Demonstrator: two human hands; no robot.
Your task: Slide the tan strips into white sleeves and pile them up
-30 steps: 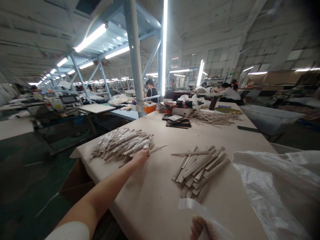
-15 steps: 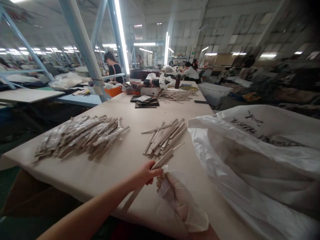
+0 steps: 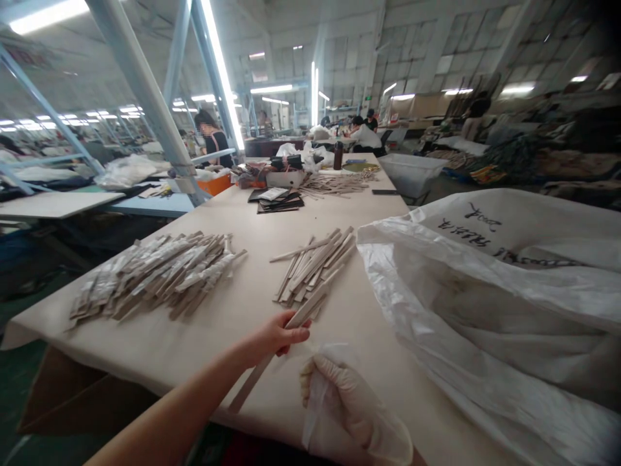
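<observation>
My left hand, bare, is closed around some long flat beige strips near the front of the table. Their far end points toward a loose pile of similar strips, and the near end sticks out below my wrist. My right hand wears a pale, thin glove and lies a little below and to the right. A piece of translucent white plastic film is pinched in its curled fingers. On the left lies a larger heap of strips wrapped in clear plastic.
A big white plastic sack with handwriting fills the right side. Farther back on the table are black flat pieces, a dark bottle and more thin strips. Blue metal posts rise at left; people work beyond.
My right hand has drawn down and away from my left hand, bringing the plastic film with it. My left hand still grips the strips, and the view has shifted slightly.
</observation>
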